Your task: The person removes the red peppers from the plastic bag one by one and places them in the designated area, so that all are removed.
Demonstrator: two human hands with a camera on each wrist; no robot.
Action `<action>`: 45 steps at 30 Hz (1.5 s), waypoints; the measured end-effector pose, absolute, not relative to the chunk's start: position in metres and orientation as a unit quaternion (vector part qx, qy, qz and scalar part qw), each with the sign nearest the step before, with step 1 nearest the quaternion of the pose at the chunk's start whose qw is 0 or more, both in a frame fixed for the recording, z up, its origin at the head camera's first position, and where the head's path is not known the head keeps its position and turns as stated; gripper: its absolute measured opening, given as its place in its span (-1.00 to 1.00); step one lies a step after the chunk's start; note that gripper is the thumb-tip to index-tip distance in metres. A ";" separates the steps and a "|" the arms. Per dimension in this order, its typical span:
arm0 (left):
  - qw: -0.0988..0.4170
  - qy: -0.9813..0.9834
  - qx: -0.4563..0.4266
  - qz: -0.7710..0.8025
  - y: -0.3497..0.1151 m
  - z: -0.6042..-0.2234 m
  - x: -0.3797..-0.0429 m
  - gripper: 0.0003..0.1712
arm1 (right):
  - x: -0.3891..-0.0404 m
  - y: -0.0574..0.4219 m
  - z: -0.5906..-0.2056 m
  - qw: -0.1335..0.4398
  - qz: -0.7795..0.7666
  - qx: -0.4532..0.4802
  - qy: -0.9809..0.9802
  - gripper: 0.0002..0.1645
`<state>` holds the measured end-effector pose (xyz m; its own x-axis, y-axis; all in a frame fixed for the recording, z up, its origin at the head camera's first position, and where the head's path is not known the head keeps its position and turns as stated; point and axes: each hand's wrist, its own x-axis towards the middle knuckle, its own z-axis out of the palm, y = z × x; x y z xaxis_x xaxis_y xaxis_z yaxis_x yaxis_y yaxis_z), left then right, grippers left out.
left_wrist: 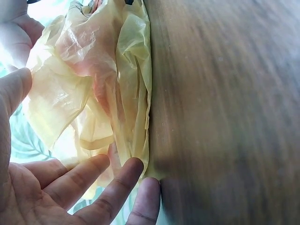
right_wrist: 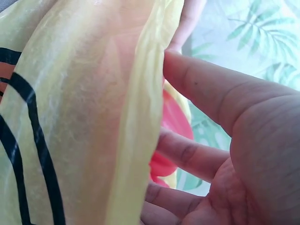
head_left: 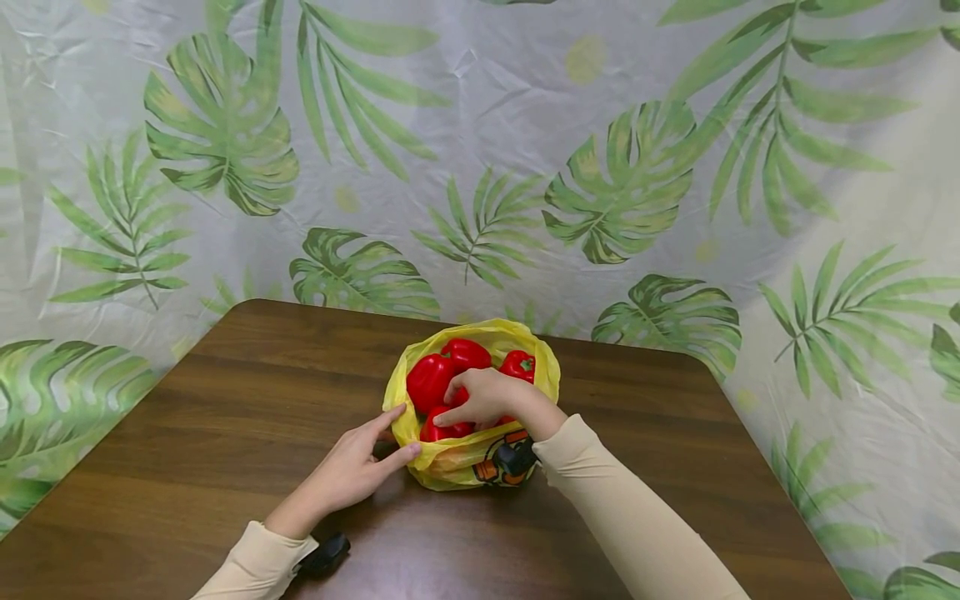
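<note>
A yellow plastic bag stands with its mouth wide, several glossy red bell peppers inside. My right hand reaches over the near right rim into it. Its thumb and index finger spread over the peppers at the front, a bit of red showing between them; I cannot tell whether they grip one. In the right wrist view the bag's rim hides those fingertips. At the bag's left side is my left hand, fingers extended along the plastic and thumb at the near rim. The left wrist view shows its spread fingers low beside the crinkled bag.
The bag rests on a dark brown wooden table, towards its far edge. Behind hangs a pale curtain printed with green leaves. Black wrist straps or devices sit below the cream sleeves. An orange and black print marks the bag's front.
</note>
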<state>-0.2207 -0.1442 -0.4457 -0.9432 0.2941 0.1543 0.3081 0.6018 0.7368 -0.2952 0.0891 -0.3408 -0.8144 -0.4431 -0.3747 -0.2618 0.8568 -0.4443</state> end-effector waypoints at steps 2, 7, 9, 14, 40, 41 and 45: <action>0.009 -0.895 -0.169 -0.412 -0.144 -0.446 -0.221 -0.13 | -0.295 0.088 -0.342 0.240 -0.186 -0.189 0.934 -0.41; 0.008 -0.895 -0.170 -0.413 -0.144 -0.446 -0.221 -0.13 | -0.296 0.087 -0.343 0.243 -0.178 -0.186 0.935 -0.44; 0.007 -0.894 -0.169 -0.415 -0.144 -0.446 -0.221 -0.12 | -0.296 0.086 -0.342 0.247 -0.173 -0.186 0.935 -0.43; 0.004 -0.893 -0.168 -0.418 -0.143 -0.446 -0.220 -0.12 | -0.299 0.082 -0.339 0.261 -0.167 -0.177 0.934 -0.43; 0.010 -0.892 -0.174 -0.418 -0.141 -0.448 -0.221 -0.11 | -0.300 0.068 -0.331 0.276 -0.137 -0.157 0.938 -0.50; 0.010 -0.891 -0.174 -0.419 -0.141 -0.448 -0.221 -0.11 | -0.301 0.068 -0.330 0.275 -0.140 -0.157 0.938 -0.51; 0.011 -0.892 -0.173 -0.419 -0.142 -0.448 -0.221 -0.11 | -0.302 0.072 -0.328 0.274 -0.164 -0.157 0.934 -0.53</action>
